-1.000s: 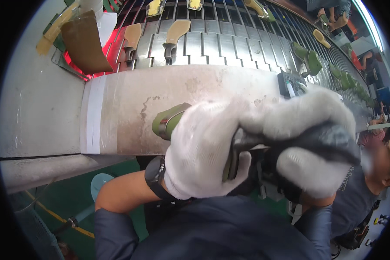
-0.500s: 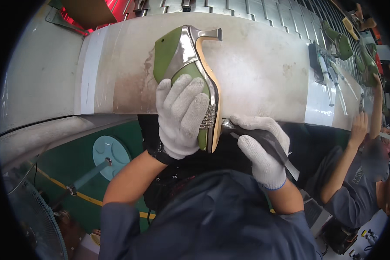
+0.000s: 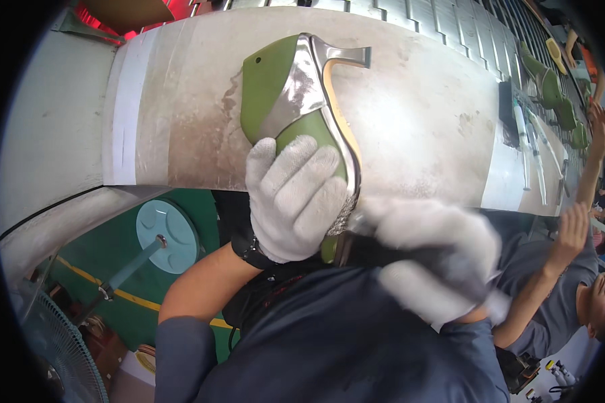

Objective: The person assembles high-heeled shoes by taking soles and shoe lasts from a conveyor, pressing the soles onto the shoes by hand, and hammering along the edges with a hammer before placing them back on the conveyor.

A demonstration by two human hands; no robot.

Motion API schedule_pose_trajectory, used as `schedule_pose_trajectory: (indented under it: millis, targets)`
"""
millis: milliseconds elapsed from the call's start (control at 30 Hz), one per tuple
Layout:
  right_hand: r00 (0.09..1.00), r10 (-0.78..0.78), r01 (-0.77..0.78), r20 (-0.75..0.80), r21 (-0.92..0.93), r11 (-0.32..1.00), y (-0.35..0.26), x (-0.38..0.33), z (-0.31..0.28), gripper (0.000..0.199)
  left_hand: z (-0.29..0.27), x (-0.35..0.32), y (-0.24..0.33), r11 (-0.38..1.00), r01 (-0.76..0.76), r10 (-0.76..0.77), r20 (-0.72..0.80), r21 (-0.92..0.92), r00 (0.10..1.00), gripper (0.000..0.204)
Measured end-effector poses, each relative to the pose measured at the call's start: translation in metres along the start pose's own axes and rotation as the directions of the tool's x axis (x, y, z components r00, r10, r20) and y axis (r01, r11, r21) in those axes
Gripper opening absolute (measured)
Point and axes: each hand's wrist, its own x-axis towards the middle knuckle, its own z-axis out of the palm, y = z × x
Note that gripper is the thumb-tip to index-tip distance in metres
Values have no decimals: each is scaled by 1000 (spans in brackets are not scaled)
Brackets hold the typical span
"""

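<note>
A high-heeled sandal point(image 3: 304, 84) with silver straps sits on a green shoe last point(image 3: 265, 84). It lies on its side, heel away from me, tan sole facing right and toe reaching past the bench's near edge. My left hand point(image 3: 294, 195), in a white knit glove, is wrapped round its forepart by the sparkly band point(image 3: 343, 218). My right hand point(image 3: 444, 252), gloved too and blurred by motion, is closed round a dark-handled hand tool with a rounded metal head point(image 3: 361, 223). That head is close to the sole by the toe; contact cannot be made out.
Pale-covered bench point(image 3: 423, 121); slatted metal conveyor point(image 3: 396, 17) behind it. A dark holder point(image 3: 509, 111) with several white pen-like tools stands right, with green shoe lasts point(image 3: 551, 91) beyond. A co-worker's hand point(image 3: 573, 232) is at far right. Left are a blue round stool point(image 3: 169, 236) and a fan point(image 3: 60, 349).
The shoe and my left hand have shifted slightly right and nearer in the picture. My right hand has moved right and down with the tool and is now blurred.
</note>
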Motion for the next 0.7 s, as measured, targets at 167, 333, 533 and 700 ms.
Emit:
schedule_pose_trajectory:
  millis: [167, 333, 533, 700]
  targets:
    - [987, 44, 4, 153, -301, 954, -6, 8, -7, 36, 0, 7, -1, 1000, 0, 1, 32, -29, 999, 9]
    - [974, 198, -180, 112, -148, 972, -8, 18, -23, 31, 6, -8, -5, 995, -33, 31, -22, -90, 999, 40]
    - [897, 439, -440, -43, -14, 898, -21, 55, -27, 42, 10, -9, -4, 995, -61, 60, -20, -82, 998, 48]
    - [809, 587, -588, -29, -48, 807, -24, 87, -29, 37, 11, -10, -4, 996, -54, 50, -57, -73, 997, 45]
